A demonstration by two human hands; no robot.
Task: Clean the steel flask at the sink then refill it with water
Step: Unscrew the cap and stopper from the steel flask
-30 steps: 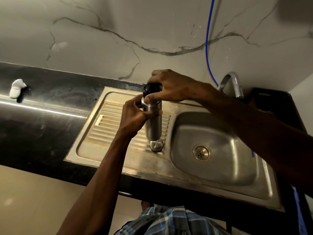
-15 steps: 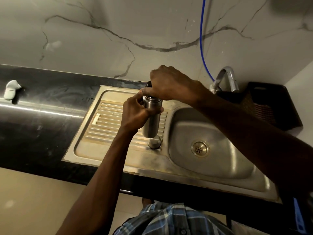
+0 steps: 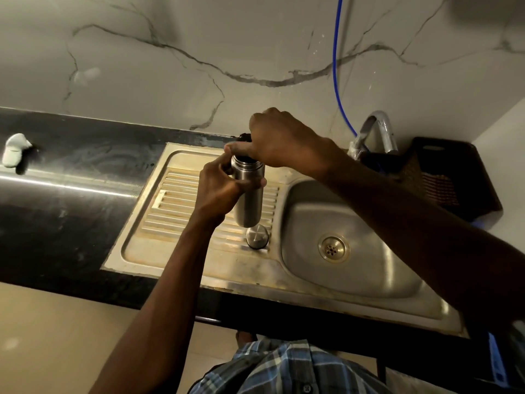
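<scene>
Since the earlier frame: right hand [image 3: 279, 143] shifted further over the flask mouth, hiding most of the black stopper [image 3: 245, 137]; flask body unmoved in the grip.

Steel flask [image 3: 249, 194]: upright, held in the air above the ribbed drainboard [image 3: 181, 206] of the sink unit, just left of the basin. Threaded neck visible beneath the right hand; lower end clear of the drainboard surface.

Left hand [image 3: 218, 191]: fingers and thumb curled round the upper body of the flask, gripping it from the left side.

Right hand: fingers curled down over the black stopper at the flask mouth, gripping it from above; only a small edge of the stopper visible at the far side of the knuckles. Seated or lifted free: cannot be told.

Steel cap [image 3: 257, 236]: resting on the drainboard directly below the flask, apart from it.

Basin [image 3: 369, 251]: to the right of the drainboard, round drain [image 3: 333, 247] at its centre.

Tap [image 3: 379, 129]: curved spout behind the basin, blue tube [image 3: 336, 66] running up the marble wall beside it.

Dark basket [image 3: 454, 180]: on the counter at far right, beside the tap.

Black counter [image 3: 71, 180]: left of the sink, a white object [image 3: 14, 150] near its back edge.

Checked shirt [image 3: 284, 368]: at bottom edge.
</scene>
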